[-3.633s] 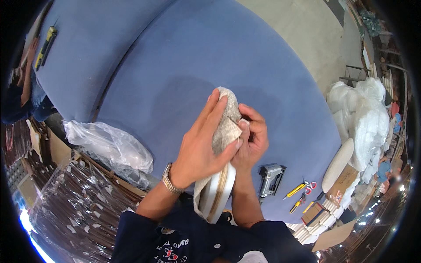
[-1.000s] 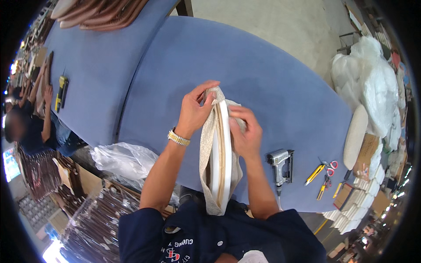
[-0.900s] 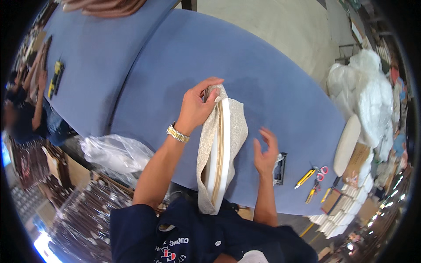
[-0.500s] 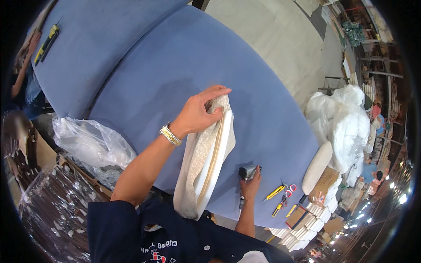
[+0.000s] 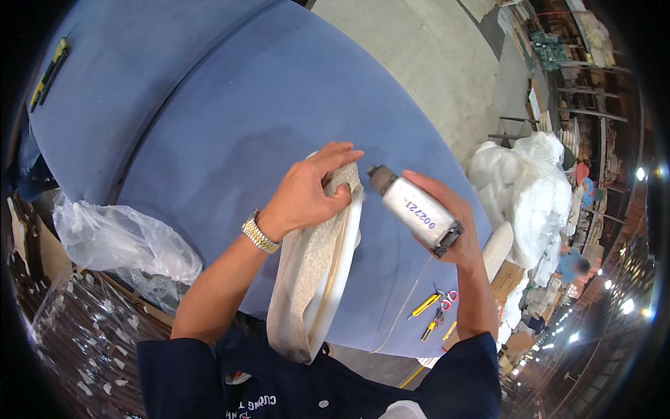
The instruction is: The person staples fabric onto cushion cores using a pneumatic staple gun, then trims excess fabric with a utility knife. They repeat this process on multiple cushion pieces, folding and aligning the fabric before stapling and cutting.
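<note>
Beige woven fabric wraps the long, curved cream-edged panel (image 5: 314, 272) that my left hand (image 5: 307, 199) pins upright at its top end, fingers curled and clamped over the cloth where it folds across the rim. The panel hangs from that grip down toward my chest, above the near edge of the blue padded bench (image 5: 230, 119).

What changed in the last second: my right hand (image 5: 447, 223) let go of the panel, dropped to the bench where the tool lay, and is now raised again, closed around a grey metal staple gun (image 5: 415, 209) with its dark nose pointed at the fabric fold, near it but not touching. A thin hose trails from the gun down over the bench edge. I judge that the holding and smoothing is over and the fastening of the cloth is about to begin.

The fabric looks taut along the curve, with a pale bare strip of the panel showing beside it. A yellow-handled cutter and small scissors (image 5: 433, 304) lie on the bench near my right forearm.
</note>
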### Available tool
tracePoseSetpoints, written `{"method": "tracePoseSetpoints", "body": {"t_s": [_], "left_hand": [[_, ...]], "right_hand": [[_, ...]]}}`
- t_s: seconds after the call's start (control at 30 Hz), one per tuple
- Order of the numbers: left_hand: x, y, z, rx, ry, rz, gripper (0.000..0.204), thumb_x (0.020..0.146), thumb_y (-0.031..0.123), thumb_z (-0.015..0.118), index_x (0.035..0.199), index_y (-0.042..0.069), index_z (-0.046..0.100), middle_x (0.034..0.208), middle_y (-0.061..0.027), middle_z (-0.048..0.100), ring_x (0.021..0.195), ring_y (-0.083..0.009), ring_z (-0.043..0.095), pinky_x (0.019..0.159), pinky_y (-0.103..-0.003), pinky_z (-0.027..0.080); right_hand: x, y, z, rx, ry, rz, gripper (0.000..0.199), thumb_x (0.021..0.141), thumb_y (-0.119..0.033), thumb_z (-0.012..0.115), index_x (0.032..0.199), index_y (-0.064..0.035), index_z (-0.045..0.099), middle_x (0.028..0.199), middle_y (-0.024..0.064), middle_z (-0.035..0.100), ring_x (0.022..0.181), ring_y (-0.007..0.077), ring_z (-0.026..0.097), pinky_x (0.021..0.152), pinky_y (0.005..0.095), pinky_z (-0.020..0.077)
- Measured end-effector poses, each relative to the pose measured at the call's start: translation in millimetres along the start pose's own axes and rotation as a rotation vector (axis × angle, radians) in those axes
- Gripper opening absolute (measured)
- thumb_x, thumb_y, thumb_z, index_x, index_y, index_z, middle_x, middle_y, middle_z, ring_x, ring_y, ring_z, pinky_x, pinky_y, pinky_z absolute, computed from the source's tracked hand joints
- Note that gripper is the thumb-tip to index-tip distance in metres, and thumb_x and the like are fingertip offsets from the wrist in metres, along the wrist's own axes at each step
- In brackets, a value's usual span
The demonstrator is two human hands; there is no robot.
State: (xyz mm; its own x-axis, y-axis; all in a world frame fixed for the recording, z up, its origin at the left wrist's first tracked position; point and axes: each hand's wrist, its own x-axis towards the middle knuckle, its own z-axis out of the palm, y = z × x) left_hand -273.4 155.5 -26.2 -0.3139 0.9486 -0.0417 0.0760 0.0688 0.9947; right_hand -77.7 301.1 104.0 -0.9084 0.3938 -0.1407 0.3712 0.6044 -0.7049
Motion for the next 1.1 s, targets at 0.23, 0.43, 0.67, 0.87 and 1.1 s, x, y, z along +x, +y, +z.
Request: {"method": "tracePoseSetpoints", "body": {"t_s": [0.23,0.43,0.67,0.87,1.1], "left_hand": [[0,-9,-1,0.011,0.007,0.057,0.062,0.078,0.004,0.062,0.14,0.007,0.063,0.149,-0.0207,0.057,0.142,-0.0368,0.05,0.117,-0.045,0.044],[2,-10,-1,0.006,0.013,0.056,0.062,0.077,0.005,0.062,0.139,0.008,0.064,0.147,-0.0211,0.058,0.14,-0.0379,0.052,0.114,-0.045,0.047],[2,-12,-4,0.005,0.002,0.061,0.062,0.077,0.004,0.061,0.138,0.009,0.065,0.147,-0.0197,0.058,0.141,-0.0384,0.052,0.113,-0.045,0.048],[-1,-17,-4,0.011,-0.011,0.103,0.065,0.078,0.005,0.059,0.142,0.01,0.061,0.149,-0.0197,0.057,0.144,-0.04,0.048,0.116,-0.047,0.044],[-3,-25,-4,-0.037,0.016,0.119,0.067,0.078,0.004,0.058,0.144,0.01,0.059,0.151,-0.0196,0.055,0.145,-0.0404,0.047,0.116,-0.047,0.043]], "right_hand": [[23,-7,7,-0.051,-0.215,-0.029,0.085,0.064,-0.007,0.083,0.145,-0.0117,0.059,0.131,0.0132,0.069,0.116,0.0351,0.068,0.1,0.04,0.054],[27,-10,5,-0.046,-0.253,-0.01,0.088,0.063,-0.004,0.083,0.146,-0.0139,0.058,0.127,0.0118,0.07,0.113,0.034,0.069,0.098,0.0391,0.0551],[27,-21,9,-0.086,-0.263,0.023,0.089,0.064,-0.005,0.086,0.147,-0.0171,0.057,0.128,0.0089,0.068,0.109,0.0319,0.07,0.092,0.038,0.0579],[31,-26,18,-0.137,-0.226,0.051,0.087,0.065,-0.007,0.088,0.146,-0.0172,0.058,0.127,0.0088,0.068,0.109,0.0314,0.07,0.09,0.0381,0.0591],[35,-32,25,-0.263,-0.217,0.018,0.074,0.069,-0.012,0.082,0.14,-0.0067,0.062,0.124,0.0158,0.07,0.104,0.0338,0.072,0.084,0.0372,0.0585]]}}
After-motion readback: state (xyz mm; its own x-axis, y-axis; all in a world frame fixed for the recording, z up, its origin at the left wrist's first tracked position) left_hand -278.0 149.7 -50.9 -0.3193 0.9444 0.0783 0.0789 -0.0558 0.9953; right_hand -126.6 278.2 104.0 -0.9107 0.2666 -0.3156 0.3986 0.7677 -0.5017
